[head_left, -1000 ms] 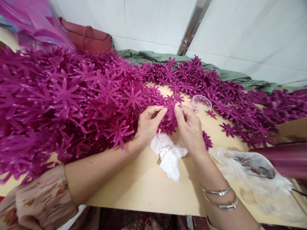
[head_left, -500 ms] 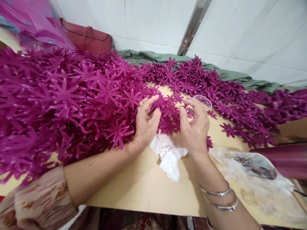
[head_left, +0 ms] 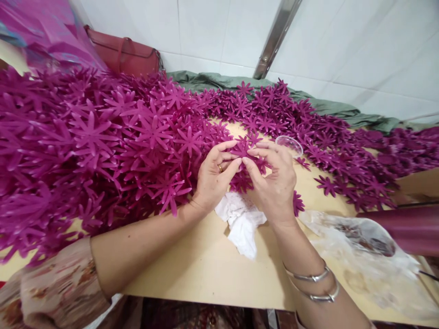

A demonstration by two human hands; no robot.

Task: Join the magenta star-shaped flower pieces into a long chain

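My left hand (head_left: pixel 213 180) and my right hand (head_left: pixel 277 185) meet over the table, thumb tips nearly touching. Between their fingertips is a magenta star-shaped artificial flower piece (head_left: pixel 243 148), pinched from both sides. Its lower part is hidden by my fingers. More such flower pieces (head_left: pixel 241 183) lie just beneath the hands. A big heap of magenta flower pieces (head_left: pixel 137 132) rises beside my left hand. Below my wrists a crumpled white cloth or tissue (head_left: pixel 242 224) rests on the tabletop (head_left: pixel 202 269).
Behind my right hand sits a small clear plastic dish (head_left: pixel 290 145). Darker flower pieces (head_left: pixel 329 137) spread along the back right. A clear plastic bag (head_left: pixel 370 265) lies at right. A red handbag (head_left: pixel 125 52) and green cloth (head_left: pixel 212 81) are against the tiled wall (head_left: pixel 212 27).
My hands have come together from apart. The left has shifted slightly right, and its fingertips now hold the flower piece together with the right hand's.
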